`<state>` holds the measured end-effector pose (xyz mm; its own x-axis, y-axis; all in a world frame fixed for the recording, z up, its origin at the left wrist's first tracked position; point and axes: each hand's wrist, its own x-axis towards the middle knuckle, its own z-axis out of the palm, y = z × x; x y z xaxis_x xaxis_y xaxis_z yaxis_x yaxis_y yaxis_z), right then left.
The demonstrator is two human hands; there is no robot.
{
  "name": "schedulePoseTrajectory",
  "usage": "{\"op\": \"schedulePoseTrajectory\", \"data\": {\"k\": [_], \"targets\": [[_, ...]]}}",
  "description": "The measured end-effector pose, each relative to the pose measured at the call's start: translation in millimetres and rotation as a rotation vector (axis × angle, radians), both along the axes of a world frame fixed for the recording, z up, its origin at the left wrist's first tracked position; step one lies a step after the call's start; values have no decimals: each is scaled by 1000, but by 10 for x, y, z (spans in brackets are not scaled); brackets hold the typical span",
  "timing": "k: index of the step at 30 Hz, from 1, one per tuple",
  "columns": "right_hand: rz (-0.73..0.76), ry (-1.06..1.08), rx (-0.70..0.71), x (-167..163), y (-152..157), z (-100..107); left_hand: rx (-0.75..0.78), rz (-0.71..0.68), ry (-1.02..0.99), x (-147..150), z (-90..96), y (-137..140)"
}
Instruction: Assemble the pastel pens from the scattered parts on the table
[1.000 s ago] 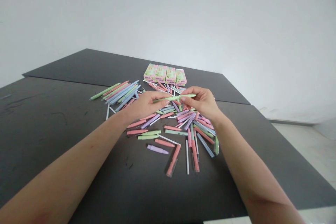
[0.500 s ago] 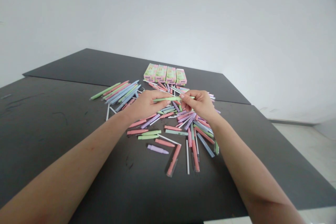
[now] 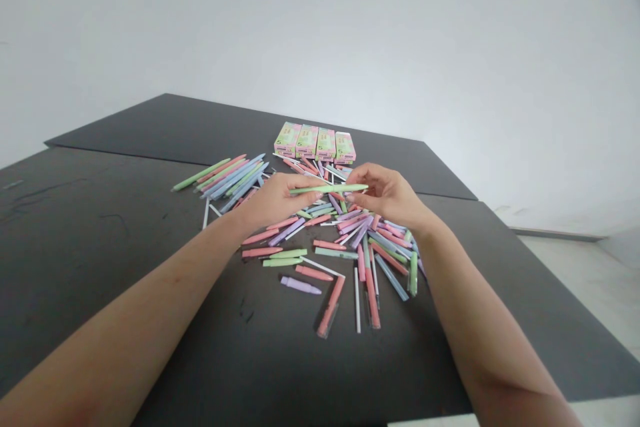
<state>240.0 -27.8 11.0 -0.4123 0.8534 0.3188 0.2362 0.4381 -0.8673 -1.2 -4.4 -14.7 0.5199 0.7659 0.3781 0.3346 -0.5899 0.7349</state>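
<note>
A light green pen [image 3: 334, 189] lies level above the pile, its pointed end toward the right. My left hand [image 3: 280, 199] pinches its left part between thumb and fingers. Around the pointed end, my right hand [image 3: 387, 193] has thumb and fingers apart, seemingly not gripping the pen. Beneath both hands spreads a pile of loose pen parts, with coral barrels [image 3: 314, 272], a purple barrel [image 3: 300, 285], white refills [image 3: 357, 300] and clear caps. Part of this pile is hidden by my hands.
Whole pens [image 3: 235, 173] in green, coral and blue lie in a bunch at the left of the pile. Several pink-and-green boxes [image 3: 306, 140] stand in a row behind it. Everything is on a dark table [image 3: 125, 213], with a pale wall [image 3: 320, 33] beyond.
My right hand has loosened its pinch on the pen's pointed end, and its fingers have spread, uncovering the tip. My left hand keeps the pen in nearly the same place.
</note>
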Motion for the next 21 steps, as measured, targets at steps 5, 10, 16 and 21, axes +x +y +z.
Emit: {"op": "schedulePoseTrajectory", "data": {"k": [5, 10, 16, 21], "targets": [[-133, -58, -6, -28, 35, -70, 22, 13, -13, 15, 5, -9], [-201, -130, -35, -83, 38, -107, 31, 3, -18, 31, 6, -3], [-81, -54, -46, -49, 33, -65, -1, 6, -1, -6, -32, 31], [-94, -16, -18, -26, 27, -62, -9, 19, 4, -29, -56, 55]]}}
